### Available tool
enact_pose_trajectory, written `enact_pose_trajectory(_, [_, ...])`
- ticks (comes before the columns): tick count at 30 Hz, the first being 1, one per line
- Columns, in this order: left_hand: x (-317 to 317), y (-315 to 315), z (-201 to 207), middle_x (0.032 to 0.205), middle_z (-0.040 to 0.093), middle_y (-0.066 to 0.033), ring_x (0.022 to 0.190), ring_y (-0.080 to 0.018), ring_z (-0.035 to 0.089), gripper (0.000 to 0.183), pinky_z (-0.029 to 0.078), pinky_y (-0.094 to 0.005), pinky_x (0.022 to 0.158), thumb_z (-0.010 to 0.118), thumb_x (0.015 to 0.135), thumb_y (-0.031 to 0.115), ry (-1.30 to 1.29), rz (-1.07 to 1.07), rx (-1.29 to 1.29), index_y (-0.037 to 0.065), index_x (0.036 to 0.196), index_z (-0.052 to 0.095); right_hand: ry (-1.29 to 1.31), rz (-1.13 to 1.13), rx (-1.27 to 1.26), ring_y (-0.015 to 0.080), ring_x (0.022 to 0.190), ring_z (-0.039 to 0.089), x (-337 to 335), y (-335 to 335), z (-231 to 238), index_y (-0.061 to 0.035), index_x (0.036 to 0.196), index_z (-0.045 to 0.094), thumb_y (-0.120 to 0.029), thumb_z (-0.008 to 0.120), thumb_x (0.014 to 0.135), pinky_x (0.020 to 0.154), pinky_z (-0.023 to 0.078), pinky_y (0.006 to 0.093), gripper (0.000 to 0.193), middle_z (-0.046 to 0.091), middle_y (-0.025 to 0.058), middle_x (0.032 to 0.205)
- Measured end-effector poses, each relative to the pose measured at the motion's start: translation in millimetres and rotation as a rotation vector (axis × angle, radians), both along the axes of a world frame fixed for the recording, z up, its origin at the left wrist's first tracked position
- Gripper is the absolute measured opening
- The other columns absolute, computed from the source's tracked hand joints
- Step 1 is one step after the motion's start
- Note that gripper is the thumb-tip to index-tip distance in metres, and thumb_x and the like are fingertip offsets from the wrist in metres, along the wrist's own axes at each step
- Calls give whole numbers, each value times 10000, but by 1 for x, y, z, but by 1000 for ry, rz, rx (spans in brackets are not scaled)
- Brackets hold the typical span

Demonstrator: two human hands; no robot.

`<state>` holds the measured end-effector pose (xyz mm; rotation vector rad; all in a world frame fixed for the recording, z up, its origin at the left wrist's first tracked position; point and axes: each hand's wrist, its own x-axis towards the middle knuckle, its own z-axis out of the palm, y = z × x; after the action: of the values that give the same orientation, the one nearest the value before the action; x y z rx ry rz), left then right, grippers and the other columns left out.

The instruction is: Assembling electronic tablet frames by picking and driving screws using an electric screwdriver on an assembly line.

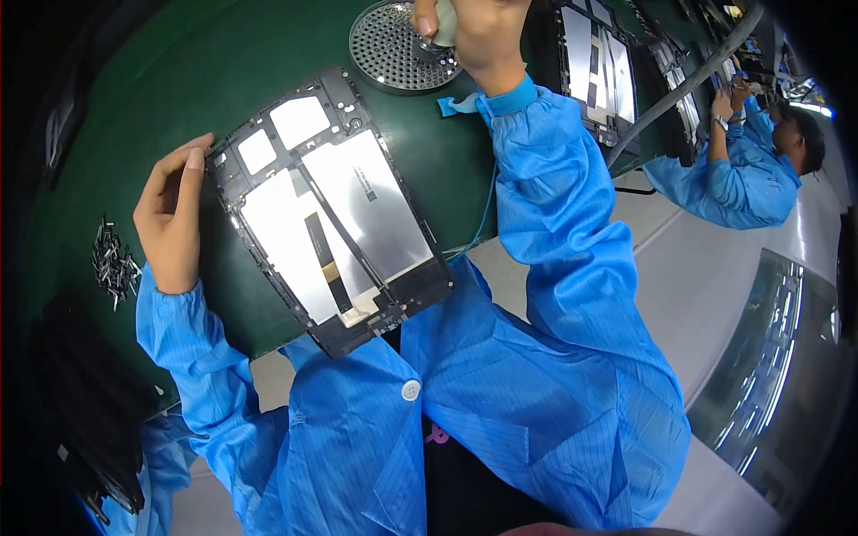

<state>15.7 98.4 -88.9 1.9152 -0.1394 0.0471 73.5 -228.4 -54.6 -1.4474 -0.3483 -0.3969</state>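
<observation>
An opened tablet housing (371,192) lies tilted at the table's near edge, its inside up, showing silver battery panels and black trim. At its upper left corner, my left hand (174,219) pinches the edge between thumb and fingertips. My right hand (487,36) is wrapped around a pale-handled electric screwdriver (444,22), cut off by the top of the picture. The driver's metal lower end is over a round metal tray (380,49) full of small holes. Whether its tip touches the tray cannot be made out.
A pile of small dark parts (114,266) lies left of my left hand. More opened housings (599,67) stand at the right, beyond a grey cable (679,94). Dark stacked pieces (80,402) are at the lower left. A co-worker (742,170) in blue sits at the right.
</observation>
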Motion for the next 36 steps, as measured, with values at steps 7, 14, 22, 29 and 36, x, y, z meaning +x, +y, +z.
enact_pose_trajectory(7, [14, 31, -7, 1069, 706, -75, 938, -135, 625, 248, 498, -270, 862, 693, 968, 147, 89, 93, -148, -31, 1139, 715, 45, -32, 61, 103, 461, 539, -1, 10, 4, 55, 958, 644, -88, 602, 975, 428, 418, 234, 150, 651, 87, 683])
enact_pose_trajectory(14, [19, 40, -7, 994, 709, -68, 869, -107, 635, 273, 502, -245, 773, 710, 949, 160, 156, -39, -213, -23, 1152, 710, 40, 3, 115, 143, 485, 544, -4, 7, 13, 60, 1027, 606, -184, 561, 979, 439, 457, 257, 253, 671, 169, 856])
enact_pose_trajectory(22, [20, 31, 4, 947, 725, -40, 825, -102, 622, 253, 478, -230, 742, 762, 901, 221, 197, -105, -47, 17, 1051, 776, 74, 244, 150, 144, 470, 531, -4, 72, 43, 57, 1037, 572, -201, 528, 986, 422, 447, 259, 267, 657, 180, 890])
enact_pose_trajectory(29, [21, 29, -7, 973, 692, -62, 880, -146, 647, 226, 502, -245, 777, 782, 876, 200, 25, -175, -37, 15, 1007, 787, 69, 329, 128, 131, 457, 551, -4, 131, 59, 52, 992, 615, -142, 554, 969, 428, 462, 249, 204, 682, 146, 816])
enact_pose_trajectory(36, [18, 24, -12, 914, 716, -54, 822, -144, 660, 217, 524, -274, 744, 793, 857, 202, -3, -119, -26, 33, 995, 791, 74, 365, 132, 130, 473, 562, -4, 162, 52, 52, 970, 622, -113, 583, 968, 431, 445, 249, 170, 681, 131, 802])
